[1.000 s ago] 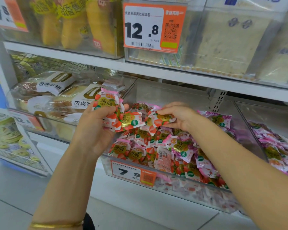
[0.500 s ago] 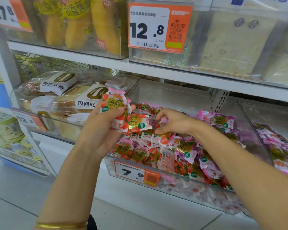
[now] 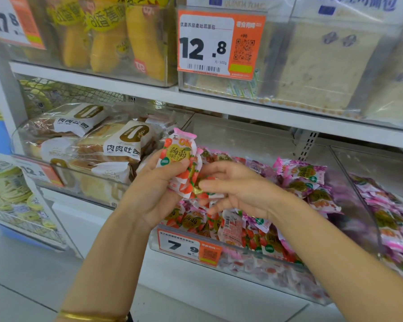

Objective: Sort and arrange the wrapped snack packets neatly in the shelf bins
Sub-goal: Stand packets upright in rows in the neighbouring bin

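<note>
My left hand (image 3: 154, 191) grips a small stack of red-and-white snack packets (image 3: 178, 156) above the front left corner of a clear shelf bin (image 3: 247, 266). My right hand (image 3: 237, 189) meets that stack from the right, its fingertips pinching a red packet (image 3: 204, 190) against it. Below the hands the bin holds a heap of red packets (image 3: 233, 228) on the left and pink-purple packets (image 3: 307, 182) on the right. The packets directly under my hands are hidden.
A bin of bread packs (image 3: 116, 145) stands to the left, a bin of pink packets (image 3: 391, 219) to the right. A white shelf (image 3: 242, 108) with price tags and bread bins hangs close overhead. An orange price tag (image 3: 189, 247) marks the bin front.
My right hand lifted out of the heap with a red packet and came left to the stack in my left hand. The left hand rose slightly.
</note>
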A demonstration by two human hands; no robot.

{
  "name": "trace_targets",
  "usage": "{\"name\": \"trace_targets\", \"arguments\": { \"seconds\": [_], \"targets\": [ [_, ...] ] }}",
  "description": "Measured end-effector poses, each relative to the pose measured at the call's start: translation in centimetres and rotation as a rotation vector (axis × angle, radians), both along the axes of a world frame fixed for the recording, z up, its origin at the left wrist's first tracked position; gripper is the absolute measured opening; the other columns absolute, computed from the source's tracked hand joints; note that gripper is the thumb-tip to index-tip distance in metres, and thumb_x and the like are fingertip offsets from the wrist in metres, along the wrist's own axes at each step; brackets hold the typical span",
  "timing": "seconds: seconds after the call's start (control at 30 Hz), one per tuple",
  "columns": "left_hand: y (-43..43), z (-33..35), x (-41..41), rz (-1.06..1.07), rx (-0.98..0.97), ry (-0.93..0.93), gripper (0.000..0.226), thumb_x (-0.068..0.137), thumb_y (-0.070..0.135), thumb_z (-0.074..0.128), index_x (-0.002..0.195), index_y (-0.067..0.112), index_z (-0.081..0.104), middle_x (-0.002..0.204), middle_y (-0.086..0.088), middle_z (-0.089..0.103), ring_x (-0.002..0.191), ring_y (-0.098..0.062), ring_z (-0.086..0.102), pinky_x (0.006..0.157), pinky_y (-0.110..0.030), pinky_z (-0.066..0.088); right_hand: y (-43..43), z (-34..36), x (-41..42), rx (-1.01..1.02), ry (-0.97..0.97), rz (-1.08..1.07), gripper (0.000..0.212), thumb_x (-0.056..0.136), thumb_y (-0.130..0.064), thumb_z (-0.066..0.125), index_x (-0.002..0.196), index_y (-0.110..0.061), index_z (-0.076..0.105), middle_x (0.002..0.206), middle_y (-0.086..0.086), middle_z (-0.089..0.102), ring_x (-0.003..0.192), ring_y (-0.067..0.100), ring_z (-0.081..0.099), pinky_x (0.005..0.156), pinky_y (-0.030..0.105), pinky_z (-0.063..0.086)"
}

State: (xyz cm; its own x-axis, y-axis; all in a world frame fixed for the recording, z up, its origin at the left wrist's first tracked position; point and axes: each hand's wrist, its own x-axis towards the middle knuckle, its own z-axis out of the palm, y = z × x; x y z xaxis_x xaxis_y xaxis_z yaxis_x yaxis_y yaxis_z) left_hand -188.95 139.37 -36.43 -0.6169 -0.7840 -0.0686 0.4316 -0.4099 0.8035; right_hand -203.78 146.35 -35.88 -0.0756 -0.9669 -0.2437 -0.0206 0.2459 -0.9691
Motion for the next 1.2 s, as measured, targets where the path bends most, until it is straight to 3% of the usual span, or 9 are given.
{"name": "trace_targets", "arguments": {
  "seconds": [0.13,0.2,0.43,0.57,0.7,0.83,0.93,1.03,1.2],
  "targets": [
    [-0.1,-0.2,-0.2,0.033,0.010,-0.049,0.038,0.089,0.001,0.052,0.127,0.002,0.052,0.120,-0.021,0.062,0.110,-0.033,0.061,0.095,-0.048,0.048,0.1,-0.4,-0.9,-0.096,0.064,-0.195,0.040,0.078,0.006,0.066,0.112,-0.015,0.058,0.115,0.013,0.060,0.077,0.019,0.064,0.055,0.026,0.048],
    [-0.2,-0.2,-0.1,0.033,-0.015,-0.096,0.035,0.089,0.002,0.054,0.123,0.002,0.055,0.106,-0.014,0.068,0.090,-0.024,0.068,0.075,-0.035,0.058,0.3,-0.1,-1.6,-0.092,0.051,-0.177,0.041,0.077,0.008,0.065,0.108,-0.018,0.060,0.116,0.012,0.056,0.073,0.017,0.060,0.052,0.023,0.046],
    [0.3,-0.6,-0.2,0.021,-0.134,-0.330,0.030,0.085,0.004,0.061,0.116,0.003,0.060,0.096,-0.011,0.070,0.075,-0.019,0.068,0.062,-0.029,0.057,-0.2,-0.5,-0.4,-0.051,-0.147,-0.118,0.019,0.087,-0.003,0.058,0.101,-0.015,0.061,0.101,0.008,0.062,0.085,0.022,0.063,0.075,0.040,0.056],
    [0.5,-1.0,0.2,0.007,-0.220,-0.455,0.034,0.085,0.008,0.064,0.118,0.008,0.057,0.102,-0.011,0.069,0.085,-0.023,0.068,0.072,-0.037,0.055,-0.1,-1.2,-0.4,-0.033,0.040,-0.139,0.004,0.088,-0.014,0.063,0.085,-0.017,0.062,0.084,0.006,0.064,0.069,0.015,0.063,0.056,0.029,0.052],
    [0.3,-1.5,0.2,0.133,-0.476,-0.756,0.007,0.092,0.020,0.057,0.097,0.015,0.057,0.098,-0.010,0.066,0.092,-0.025,0.065,0.086,-0.044,0.053,-0.3,-1.5,-0.5,0.012,0.202,-0.164,0.005,0.085,-0.013,0.067,0.087,-0.014,0.063,0.098,0.009,0.065,0.066,0.013,0.061,0.052,0.025,0.049],
    [0.2,-2.1,0.3,0.153,-0.800,-1.027,0.021,0.091,0.017,0.057,0.111,0.014,0.052,0.091,-0.001,0.058,0.093,-0.022,0.059,0.081,-0.036,0.048,-0.2,-1.8,-0.1,0.001,0.722,-0.020,0.025,0.084,-0.021,0.069,0.104,-0.008,0.064,0.131,0.003,0.054,0.113,0.016,0.054,0.087,0.026,0.042],
    [0.5,-2.4,0.3,0.117,-0.930,-1.168,0.038,0.093,0.014,0.052,0.129,0.017,0.043,0.105,-0.005,0.057,0.097,-0.025,0.055,0.080,-0.034,0.045,-0.2,-1.8,0.2,-0.011,0.968,0.035,0.031,0.083,-0.028,0.070,0.106,-0.010,0.064,0.121,0.002,0.058,0.107,0.016,0.054,0.080,0.027,0.042],
    [0.4,-2.6,0.4,0.116,-1.019,-1.225,0.044,0.092,0.006,0.047,0.134,0.020,0.040,0.119,-0.012,0.057,0.104,-0.028,0.056,0.084,-0.040,0.048,0.0,-1.1,-0.1,-0.090,0.939,-0.002,0.033,0.082,-0.031,0.070,0.107,-0.012,0.061,0.109,-0.006,0.057,0.099,0.009,0.050,0.075,0.023,0.038],
    [0.6,-2.9,0.4,0.026,-1.178,-1.435,0.035,0.090,0.005,0.047,0.122,0.017,0.052,0.111,-0.011,0.057,0.100,-0.030,0.056,0.081,-0.041,0.049,0.8,-2.1,0.1,-0.095,1.141,0.091,0.041,0.083,-0.045,0.064,0.106,-0.015,0.049,0.097,-0.004,0.050,0.090,0.013,0.047,0.074,0.029,0.043]
  ]
}}
